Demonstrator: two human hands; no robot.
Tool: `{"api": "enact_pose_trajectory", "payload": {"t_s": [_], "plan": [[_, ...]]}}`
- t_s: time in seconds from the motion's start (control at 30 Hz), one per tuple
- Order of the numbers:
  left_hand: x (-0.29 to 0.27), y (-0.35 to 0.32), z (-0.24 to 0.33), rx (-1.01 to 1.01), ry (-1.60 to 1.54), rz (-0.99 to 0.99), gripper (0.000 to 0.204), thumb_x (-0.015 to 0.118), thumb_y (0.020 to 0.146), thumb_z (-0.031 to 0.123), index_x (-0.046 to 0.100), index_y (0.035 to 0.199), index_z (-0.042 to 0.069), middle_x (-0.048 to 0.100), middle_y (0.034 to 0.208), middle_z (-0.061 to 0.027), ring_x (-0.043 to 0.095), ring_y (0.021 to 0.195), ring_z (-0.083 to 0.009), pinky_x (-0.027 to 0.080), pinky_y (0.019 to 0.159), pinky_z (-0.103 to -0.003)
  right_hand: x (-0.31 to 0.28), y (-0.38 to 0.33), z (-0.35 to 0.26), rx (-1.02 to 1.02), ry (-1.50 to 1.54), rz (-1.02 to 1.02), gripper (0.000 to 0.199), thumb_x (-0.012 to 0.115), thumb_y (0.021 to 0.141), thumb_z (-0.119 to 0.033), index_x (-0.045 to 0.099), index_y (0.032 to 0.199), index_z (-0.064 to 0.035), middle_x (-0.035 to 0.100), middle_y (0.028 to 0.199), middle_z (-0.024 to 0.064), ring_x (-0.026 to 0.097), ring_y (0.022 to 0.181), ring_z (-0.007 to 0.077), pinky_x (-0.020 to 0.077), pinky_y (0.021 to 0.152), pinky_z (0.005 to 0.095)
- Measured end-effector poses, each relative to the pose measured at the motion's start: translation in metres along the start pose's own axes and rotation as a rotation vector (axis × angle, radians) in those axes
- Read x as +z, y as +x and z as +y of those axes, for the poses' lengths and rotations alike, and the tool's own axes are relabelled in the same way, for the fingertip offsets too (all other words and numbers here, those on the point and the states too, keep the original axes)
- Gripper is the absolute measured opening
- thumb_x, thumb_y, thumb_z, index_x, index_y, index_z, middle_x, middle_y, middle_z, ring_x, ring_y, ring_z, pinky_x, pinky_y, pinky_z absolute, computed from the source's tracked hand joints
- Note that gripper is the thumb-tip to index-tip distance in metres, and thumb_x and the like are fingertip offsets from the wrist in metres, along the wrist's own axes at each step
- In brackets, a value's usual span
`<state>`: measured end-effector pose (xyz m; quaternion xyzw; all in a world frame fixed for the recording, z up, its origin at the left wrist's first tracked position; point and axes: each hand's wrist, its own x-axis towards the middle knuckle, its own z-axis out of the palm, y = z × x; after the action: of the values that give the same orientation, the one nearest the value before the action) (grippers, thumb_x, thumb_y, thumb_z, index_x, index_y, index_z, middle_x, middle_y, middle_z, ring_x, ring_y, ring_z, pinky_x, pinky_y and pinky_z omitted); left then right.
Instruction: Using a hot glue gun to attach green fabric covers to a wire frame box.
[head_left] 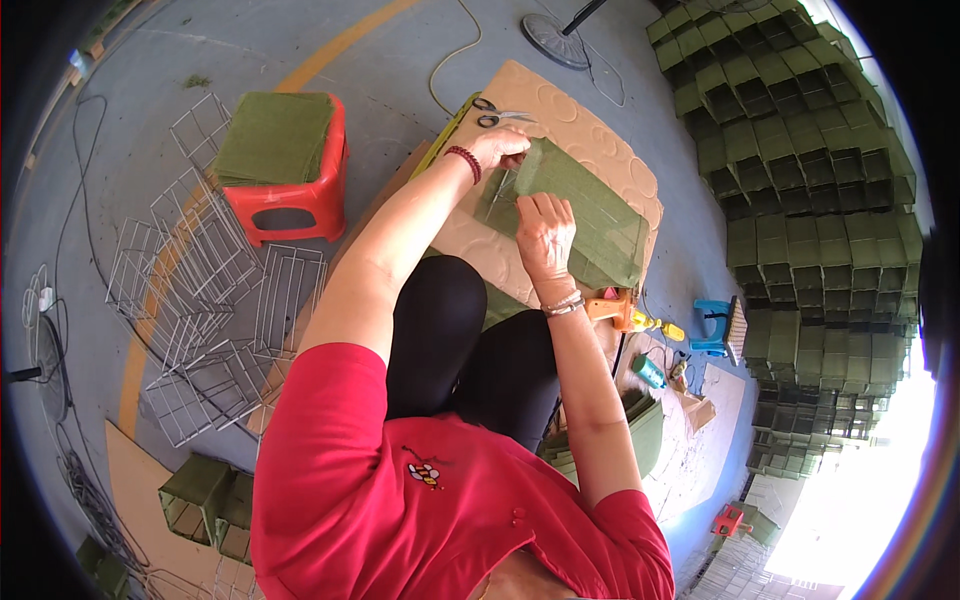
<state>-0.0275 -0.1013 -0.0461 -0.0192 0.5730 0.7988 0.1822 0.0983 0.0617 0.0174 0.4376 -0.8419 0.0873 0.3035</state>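
Note:
A wire frame with green mesh fabric over it [590, 205] lies across the work board [560, 105] in front of my knees. At its left end my left hand [500, 148] is closed, its fingertips at the fabric's corner. My right hand [545, 235] pinches the fabric along the near edge, fingers bent together. Thin bare wire shows between the two hands. Black-handled scissors [490, 113] rest on the board just beyond my left hand. An orange and yellow glue gun [620, 312] is to the right of my right wrist.
A red stool [290, 212] at the left bears a stack of green fabric sheets [275, 138]. Bare wire frames [200, 270] are heaped beside it. Many green covered boxes [810, 190] are piled at the right, near a small blue stool [712, 325]. A round stand base [556, 40] stands at the back.

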Motion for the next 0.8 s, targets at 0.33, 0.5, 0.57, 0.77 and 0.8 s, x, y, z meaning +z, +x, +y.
{"api": "enact_pose_trajectory", "payload": {"t_s": [0.33,0.5,0.57,0.77,0.8], "plan": [[0.011,-0.005,0.004,-0.004,0.015,0.077,0.017,0.051,0.083,0.004,0.055,0.069,0.014,0.049,0.06,0.0055,0.047,0.053,-0.0076,0.038,0.045,-0.022,0.004,-0.001,-0.003,-0.02,-0.055,-0.018,0.007,0.058,0.068,-0.006,0.052,0.068,-0.0086,0.049,0.068,0.0074,0.054,0.07,0.0245,0.0417,0.065,0.0366],[0.011,-0.01,0.008,-0.013,0.047,0.103,0.017,0.051,0.082,0.004,0.055,0.07,0.015,0.049,0.061,0.0055,0.048,0.055,-0.0078,0.039,0.046,-0.023,0.006,0.0,-0.009,-0.014,-0.049,0.004,0.007,0.058,0.067,-0.006,0.052,0.068,-0.0086,0.049,0.069,0.0076,0.054,0.07,0.0245,0.0414,0.065,0.0364],[0.013,-0.01,0.007,-0.008,0.042,0.081,0.017,0.05,0.082,0.004,0.056,0.07,0.015,0.05,0.062,0.0053,0.049,0.057,-0.0075,0.04,0.046,-0.024,0.006,-0.002,-0.009,-0.013,-0.093,-0.013,0.007,0.058,0.067,-0.006,0.052,0.068,-0.0087,0.049,0.069,0.0077,0.053,0.069,0.0243,0.0413,0.065,0.0363],[0.005,-0.004,0.003,-0.049,0.059,0.06,0.014,0.052,0.086,0.004,0.061,0.079,0.013,0.056,0.069,0.0051,0.055,0.064,-0.0079,0.048,0.055,-0.025,0.007,0.0,-0.014,-0.038,-0.081,0.015,0.011,0.06,0.067,-0.003,0.051,0.067,-0.0086,0.048,0.067,0.0067,0.053,0.068,0.0243,0.0406,0.062,0.0364],[0.002,-0.003,0.001,-0.047,0.062,0.064,0.014,0.052,0.086,0.004,0.061,0.079,0.013,0.056,0.069,0.0051,0.055,0.064,-0.0079,0.048,0.055,-0.025,0.008,0.001,-0.015,-0.039,-0.078,0.019,0.011,0.06,0.067,-0.003,0.051,0.067,-0.0086,0.048,0.067,0.0067,0.053,0.068,0.0243,0.0406,0.062,0.0364]]}}
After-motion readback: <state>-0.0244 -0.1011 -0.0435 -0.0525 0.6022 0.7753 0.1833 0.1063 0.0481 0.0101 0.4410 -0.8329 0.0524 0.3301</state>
